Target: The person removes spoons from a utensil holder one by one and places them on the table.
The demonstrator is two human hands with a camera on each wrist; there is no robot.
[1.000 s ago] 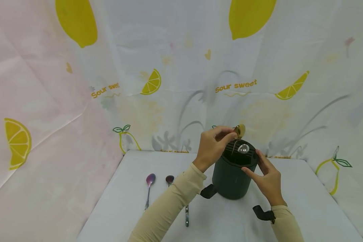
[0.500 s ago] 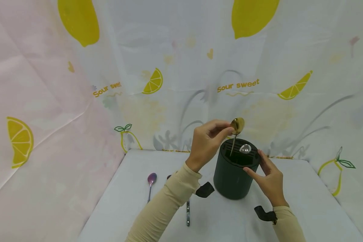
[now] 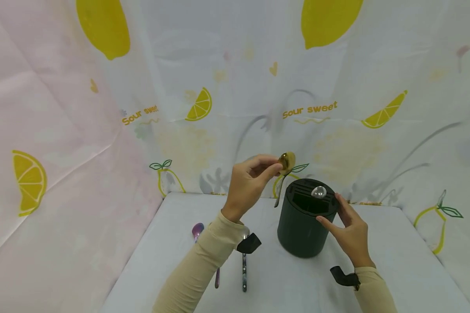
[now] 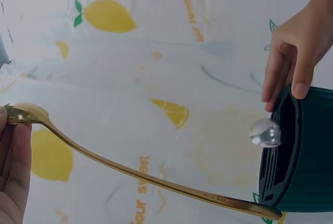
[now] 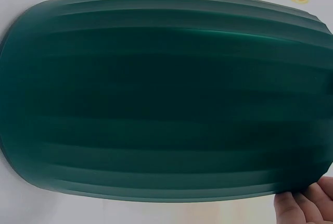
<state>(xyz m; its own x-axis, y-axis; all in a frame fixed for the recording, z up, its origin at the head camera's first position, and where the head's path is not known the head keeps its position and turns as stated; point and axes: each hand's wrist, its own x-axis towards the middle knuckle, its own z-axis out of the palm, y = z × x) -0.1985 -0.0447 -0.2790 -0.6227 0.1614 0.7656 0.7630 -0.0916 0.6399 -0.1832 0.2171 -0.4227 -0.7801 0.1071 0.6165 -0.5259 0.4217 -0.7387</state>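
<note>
In the head view my left hand pinches a gold spoon by its bowl, with the handle hanging down to the left of a dark green utensil holder. The left wrist view shows the full length of the spoon's handle; its tip overlaps the holder's rim there, though the head view has it outside. My right hand grips the holder at its right rim, thumb in front and fingers behind. A silver spoon bowl sticks up from the slotted top. The ribbed side of the holder fills most of the right wrist view.
On the white table, left of the holder, lie a purple spoon, a purplish handle and a spoon with a dark patterned handle. My left forearm partly covers them. A lemon-print cloth hangs behind.
The gold spoon has come up out of the holder and moved left with my left hand. My right hand stays at the holder's rim.
</note>
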